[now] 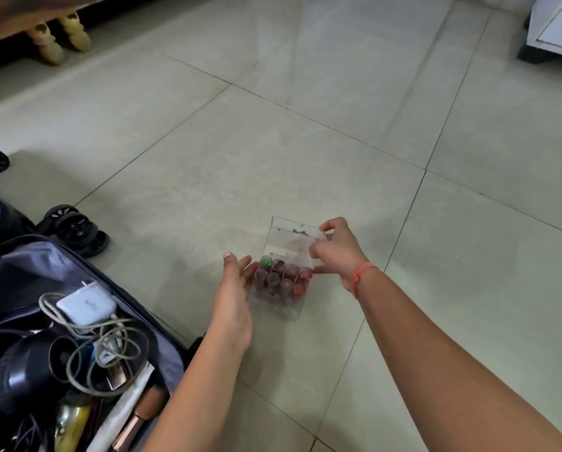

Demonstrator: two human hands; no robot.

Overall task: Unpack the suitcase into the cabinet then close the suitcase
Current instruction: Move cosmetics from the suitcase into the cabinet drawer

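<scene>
A clear plastic case point(284, 272) with several red and pink lipsticks and one green-tipped tube stands above the floor tiles. Its transparent lid point(291, 238) is raised. My right hand point(336, 249) pinches the lid's right edge. My left hand point(237, 288) presses flat against the case's left side, fingers spread. The open dark suitcase point(77, 262) lies at the lower left, holding a white charger point(85, 305), tangled cables, a black hair dryer point(28, 363) and cosmetics.
The suitcase wheels point(74, 228) point toward the floor's middle. A wooden furniture piece with carved pale feet point(59, 35) sits at the top left. A white cabinet corner point(557, 27) shows at the top right. Pale floor tiles fill the space between.
</scene>
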